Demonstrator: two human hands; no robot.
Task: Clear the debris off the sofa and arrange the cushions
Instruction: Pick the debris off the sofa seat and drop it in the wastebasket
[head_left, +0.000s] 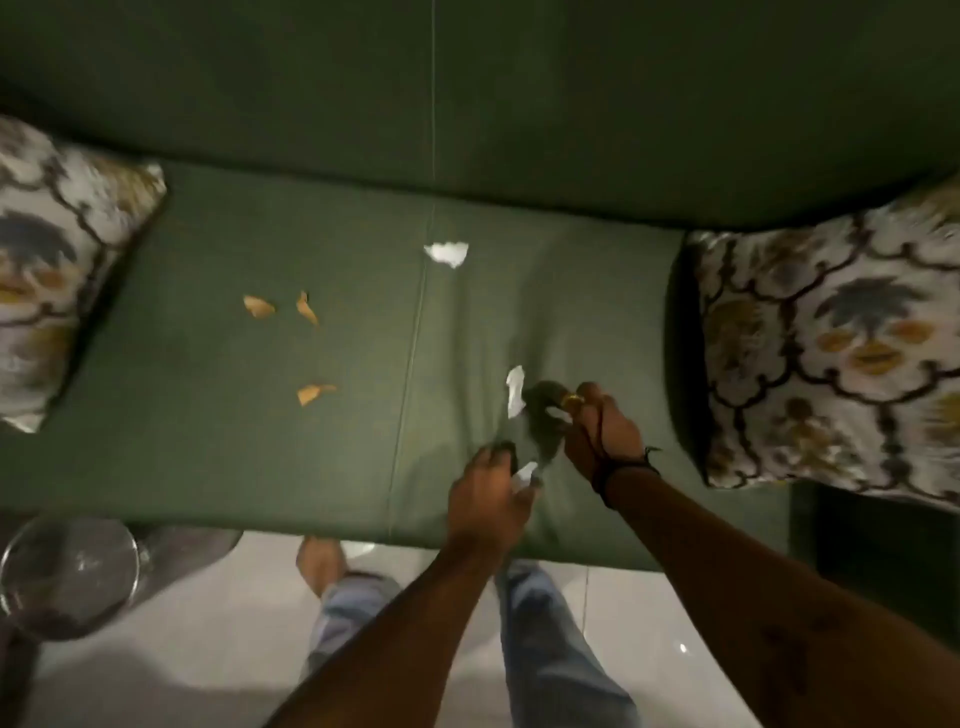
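Observation:
The green sofa seat (260, 441) carries loose debris. Three orange scraps (258, 306) lie left of the middle seam. One white paper scrap (447, 253) sits near the backrest, and another white scrap (515, 391) lies just left of my hands. My right hand (605, 434) pinches a small orange scrap (571, 400) low over the right seat. My left hand (488, 499) holds a white paper bit (526, 471) at its fingertips. A dark blurred patch lies between the hands; I cannot tell what it is. Patterned cushions lean at the left end (57, 260) and right end (841, 353).
A round glass object (67, 571) stands on the floor at the lower left, close to the sofa's front edge. My legs in jeans (545, 639) and a bare foot (319, 566) are on the white tiled floor. The backrest (467, 104) rises behind the seat.

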